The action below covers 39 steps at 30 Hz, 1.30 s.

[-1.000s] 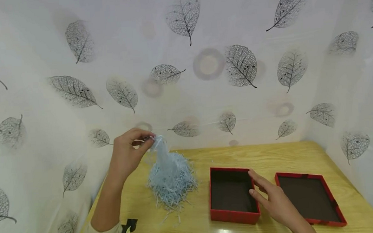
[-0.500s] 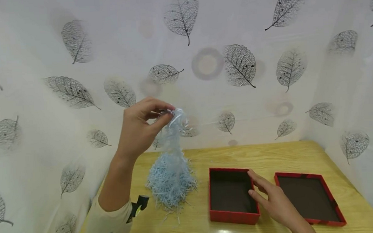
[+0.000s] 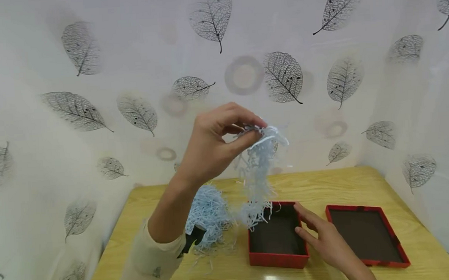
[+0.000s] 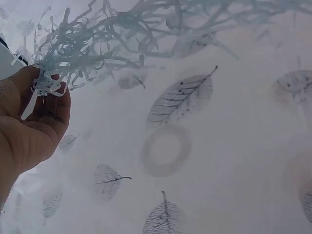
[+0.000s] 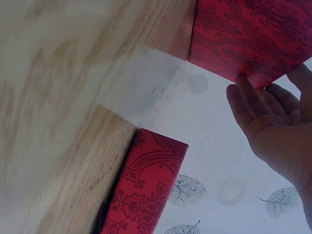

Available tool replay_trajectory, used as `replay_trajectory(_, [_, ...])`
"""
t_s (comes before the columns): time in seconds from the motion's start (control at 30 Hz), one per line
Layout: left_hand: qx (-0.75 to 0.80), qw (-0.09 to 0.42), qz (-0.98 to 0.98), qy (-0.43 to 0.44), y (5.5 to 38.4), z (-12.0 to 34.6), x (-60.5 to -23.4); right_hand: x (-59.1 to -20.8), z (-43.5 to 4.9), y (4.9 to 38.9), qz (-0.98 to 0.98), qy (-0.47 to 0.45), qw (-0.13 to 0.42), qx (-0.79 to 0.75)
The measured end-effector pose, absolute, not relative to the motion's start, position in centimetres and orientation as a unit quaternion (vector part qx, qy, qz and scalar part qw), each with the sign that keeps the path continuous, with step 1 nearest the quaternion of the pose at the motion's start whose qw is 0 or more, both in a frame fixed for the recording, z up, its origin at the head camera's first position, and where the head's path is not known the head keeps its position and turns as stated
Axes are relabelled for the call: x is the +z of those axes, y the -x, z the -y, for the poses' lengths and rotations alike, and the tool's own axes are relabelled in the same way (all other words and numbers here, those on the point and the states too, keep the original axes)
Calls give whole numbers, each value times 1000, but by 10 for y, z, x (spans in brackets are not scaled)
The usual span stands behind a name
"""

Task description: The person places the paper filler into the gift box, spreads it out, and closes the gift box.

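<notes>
Between thumb and fingertips, my left hand [image 3: 215, 144] pinches a bunch of pale blue shredded paper [image 3: 261, 163] high over the table. Long strands hang from it, their lower ends at the left rim of a red box [image 3: 278, 260] with a dark inside. In the left wrist view the same strands trail away from the hand [image 4: 41, 114]. My right hand [image 3: 329, 241] rests against the box's right wall, fingers near the rim. The right wrist view shows its fingertips touching the patterned red side [image 5: 248, 39]. A pile of shredded paper [image 3: 210, 208] lies left of the box.
A shallow red lid [image 3: 366, 236], dark inside, lies on the wooden table [image 3: 306, 180] right of the box. Loose paper strands are scattered in front of the pile. A white curtain [image 3: 158, 42] printed with leaves surrounds the table's back and sides.
My left hand has lifted the bunch of shredded paper up from the pile and carried it right to the box's left rim. The right hand stays at the box.
</notes>
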<state>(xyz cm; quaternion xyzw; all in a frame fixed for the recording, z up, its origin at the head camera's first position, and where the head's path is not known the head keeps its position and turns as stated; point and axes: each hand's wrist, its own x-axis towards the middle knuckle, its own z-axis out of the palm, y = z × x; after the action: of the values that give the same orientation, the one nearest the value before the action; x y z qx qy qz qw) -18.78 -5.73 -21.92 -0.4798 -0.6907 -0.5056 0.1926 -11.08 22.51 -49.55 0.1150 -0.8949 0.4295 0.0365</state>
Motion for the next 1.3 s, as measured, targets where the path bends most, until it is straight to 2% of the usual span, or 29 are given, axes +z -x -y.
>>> replay_trajectory(0.2, [-495,128,732,450,201,51,-275,-493,-223,112,895,-109,31,432])
replay_trajectory(0.5, [-455,-17,783,425,208,40,-368,-492,-224,113,892,-111,31,437])
replay_trajectory(0.73, [-438,-84,783,434,207,41,-421,-493,-224,112,893,-102,20,437])
replay_trajectory(0.87, [-372,-95,810,444,206,45,-439,-492,-223,112,897,-91,12,431])
replay_trajectory(1.03, [-343,-89,825,440,204,55,-441,-491,-224,113,897,-97,18,430])
replay_trajectory(1.3, [-392,-56,849,349,220,112,-446,-491,-223,113,899,-93,22,428])
